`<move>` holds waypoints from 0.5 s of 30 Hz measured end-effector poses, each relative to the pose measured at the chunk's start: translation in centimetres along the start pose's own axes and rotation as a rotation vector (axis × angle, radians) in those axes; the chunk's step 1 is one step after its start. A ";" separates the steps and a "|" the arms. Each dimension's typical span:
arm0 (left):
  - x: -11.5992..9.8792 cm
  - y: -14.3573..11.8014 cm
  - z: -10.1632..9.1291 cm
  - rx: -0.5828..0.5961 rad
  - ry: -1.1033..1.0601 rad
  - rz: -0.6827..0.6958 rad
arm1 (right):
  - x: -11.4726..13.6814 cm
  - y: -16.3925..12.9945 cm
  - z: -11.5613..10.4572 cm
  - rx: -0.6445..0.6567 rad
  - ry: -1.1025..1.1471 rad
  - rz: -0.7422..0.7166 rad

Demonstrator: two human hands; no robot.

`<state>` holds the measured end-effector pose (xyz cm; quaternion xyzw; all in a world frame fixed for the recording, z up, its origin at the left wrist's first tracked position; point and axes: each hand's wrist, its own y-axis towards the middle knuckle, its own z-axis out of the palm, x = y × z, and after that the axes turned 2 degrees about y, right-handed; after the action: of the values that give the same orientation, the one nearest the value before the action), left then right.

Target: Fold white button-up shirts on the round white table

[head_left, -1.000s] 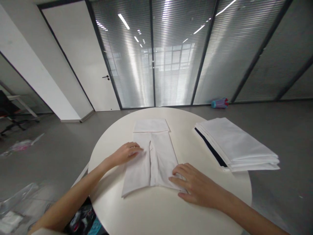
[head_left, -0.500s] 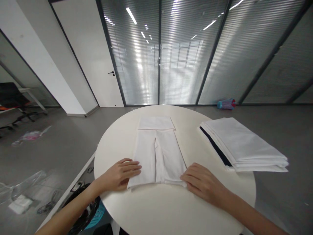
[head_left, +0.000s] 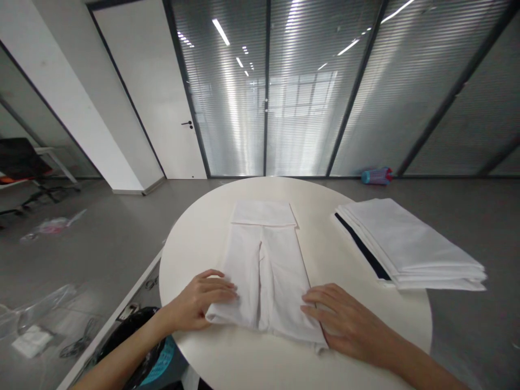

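Two hands on one folded white cloth [head_left: 266, 271], which lies mid-counter on the round white counter [head_left: 203, 238], long axis running near to far. I see its two side flaps meeting in a seam down the middle, with a shorter folded band across the far end.

Left hand [head_left: 199, 300]: at the cloth's near left corner, fingers curled loosely onto the edge, thumb side underneath or against the fold; I cannot tell whether it truly pinches the fabric.

Right hand [head_left: 345, 319]: at the near right corner, fingers spread fairly wide and lying flat, fingertips on the cloth's right edge, palm on the counter beside it.

Near edge of the cloth looks slightly raised and rumpled between the two hands.

Right side of the counter: stack [head_left: 410, 249] of folded white cloths with a dark layer showing along its left edge, well apart from the hands.

Beyond, grey floor, a glass wall with blinds, a white door [head_left: 150, 92] far left.
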<state>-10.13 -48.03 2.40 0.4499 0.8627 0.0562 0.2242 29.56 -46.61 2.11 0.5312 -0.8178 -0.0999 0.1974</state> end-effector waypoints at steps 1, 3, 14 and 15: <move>-0.3 0.1 -0.2 0.083 0.020 0.016 | -0.1 0.2 0.2 -0.005 0.000 -0.013; -0.8 0.1 -0.3 0.192 0.052 0.008 | -0.2 0.4 0.5 -0.024 -0.001 -0.034; -2.4 -0.5 -1.5 0.126 -0.269 -0.245 | -0.4 0.0 0.5 -0.148 0.439 0.347; -1.6 0.0 -1.5 0.054 -0.354 -0.358 | -0.9 0.7 0.6 -0.194 0.459 0.446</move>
<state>-10.01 -49.17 4.29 0.2984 0.8772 -0.0872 0.3658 29.07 -45.51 1.66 0.3265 -0.8348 -0.0097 0.4432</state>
